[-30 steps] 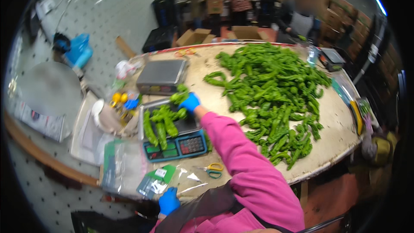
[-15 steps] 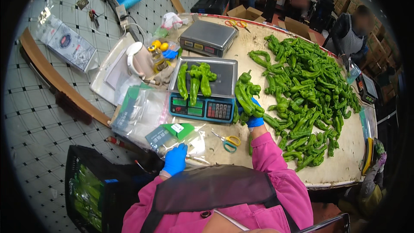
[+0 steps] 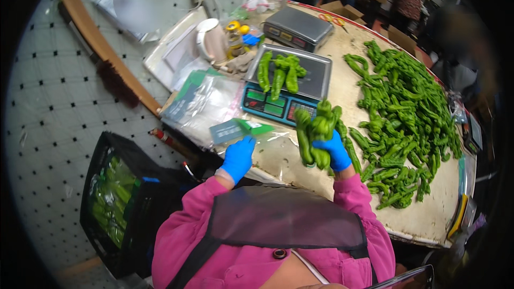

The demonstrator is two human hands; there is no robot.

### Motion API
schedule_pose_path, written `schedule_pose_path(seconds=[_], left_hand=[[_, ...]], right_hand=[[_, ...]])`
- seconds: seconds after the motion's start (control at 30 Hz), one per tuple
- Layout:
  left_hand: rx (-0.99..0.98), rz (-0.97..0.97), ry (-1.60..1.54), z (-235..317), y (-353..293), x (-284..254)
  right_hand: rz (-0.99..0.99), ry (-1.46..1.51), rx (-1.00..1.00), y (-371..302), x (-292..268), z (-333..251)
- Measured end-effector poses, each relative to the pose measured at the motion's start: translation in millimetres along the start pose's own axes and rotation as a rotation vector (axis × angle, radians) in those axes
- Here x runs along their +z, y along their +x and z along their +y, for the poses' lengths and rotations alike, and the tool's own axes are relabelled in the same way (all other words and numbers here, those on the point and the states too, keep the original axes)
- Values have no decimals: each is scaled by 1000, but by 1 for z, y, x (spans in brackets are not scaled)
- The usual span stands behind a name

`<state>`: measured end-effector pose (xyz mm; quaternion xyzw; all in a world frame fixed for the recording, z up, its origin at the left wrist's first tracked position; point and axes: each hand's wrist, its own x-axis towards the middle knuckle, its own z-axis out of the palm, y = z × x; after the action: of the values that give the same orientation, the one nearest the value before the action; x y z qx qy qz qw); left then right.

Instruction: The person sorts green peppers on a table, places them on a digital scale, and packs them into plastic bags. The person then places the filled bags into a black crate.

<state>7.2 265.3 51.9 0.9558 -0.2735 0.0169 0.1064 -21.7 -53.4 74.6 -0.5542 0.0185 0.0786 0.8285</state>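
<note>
My right hand [image 3: 336,151], in a blue glove, is closed round a bunch of long green peppers [image 3: 319,131], held up just in front of the scale. My left hand [image 3: 238,159], also blue-gloved, pinches the near edge of a clear plastic bag with a green printed panel [image 3: 257,127]. On the steel pan of the blue digital scale [image 3: 324,83] lie several more green peppers [image 3: 278,77]. To the right spreads a large heap of green peppers [image 3: 409,112]. The scissors near my right hand are mostly hidden behind the bunch.
A stack of flat clear bags [image 3: 206,104] lies left of the scale, near a pale jug [image 3: 212,42]. Behind stands a second scale [image 3: 297,28], with orange-handled scissors [image 3: 332,20] beside it. A black crate [image 3: 136,203] of bagged peppers stands low at my left.
My right hand has lifted the pepper bunch and brought it nearer to me and toward the bag. My left hand stays at the bag's edge. The whole view has shifted and tilted.
</note>
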Motion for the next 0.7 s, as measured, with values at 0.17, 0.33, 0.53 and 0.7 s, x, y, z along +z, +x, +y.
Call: schedule_pose_path(seconds=[0.17, 0.33, 0.53, 0.7], left_hand=[[-63, 168, -150, -3, 4, -8], [-53, 134, -226, 16, 2, -21], [93, -61, -309, 46, -10, -24], [154, -136, -453, 52, -11, -29]], right_hand=[[-173, -793, -204, -15, 47, 16], [-276, -1518, -481, -10, 67, 40], [-176, -806, 23, 37, 52, 83], [-228, -576, 60, 67, 53, 125]])
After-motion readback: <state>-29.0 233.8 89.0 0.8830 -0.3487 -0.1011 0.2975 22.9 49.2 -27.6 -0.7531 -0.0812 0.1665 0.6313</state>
